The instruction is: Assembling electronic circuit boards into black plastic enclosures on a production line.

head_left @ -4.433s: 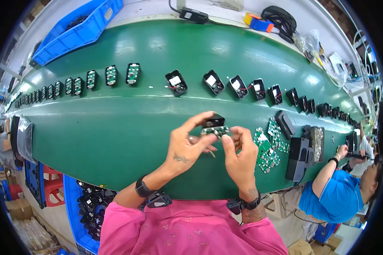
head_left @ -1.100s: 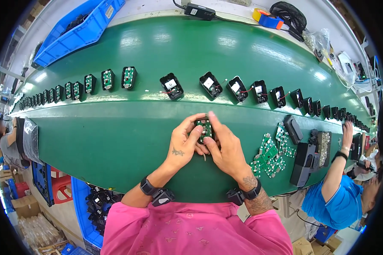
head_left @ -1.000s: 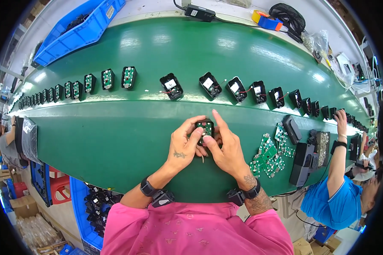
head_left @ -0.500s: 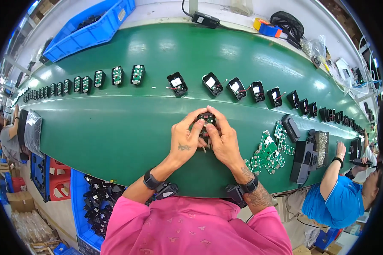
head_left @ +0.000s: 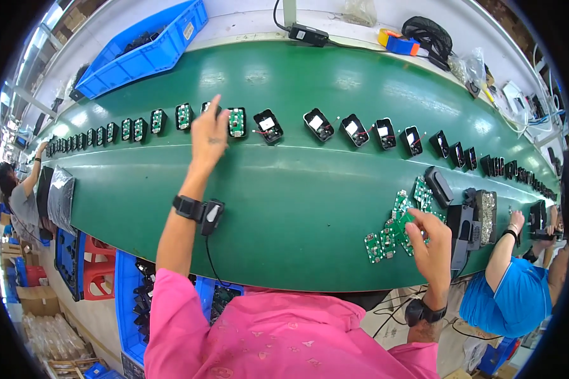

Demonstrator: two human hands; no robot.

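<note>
My left hand point(head_left: 208, 139) reaches to the row of black housings, its fingers apart and holding nothing. Right beside its fingers stands a black housing with a green circuit board point(head_left: 236, 121) fitted in it. Another filled housing is partly hidden behind that hand. At the right, my right hand point(head_left: 431, 245) is over a pile of loose green circuit boards point(head_left: 387, 241). Its thumb and forefinger are pinched on one circuit board point(head_left: 403, 223). Right of the left hand, an open black housing point(head_left: 269, 126) shows a white patch and a red wire inside.
Filled housings point(head_left: 158, 121) run leftward along the green bench point(head_left: 284, 208); unfilled housings point(head_left: 385, 134) run rightward. A blue crate point(head_left: 139, 66) stands at the back left. By the board pile are a black case point(head_left: 439, 187) and a grey-black device point(head_left: 459, 230). Co-workers sit at both ends.
Both hands held a housing with a circuit board together in front of me. They have parted: left to the row, where one more filled housing stands, right to the board pile.
</note>
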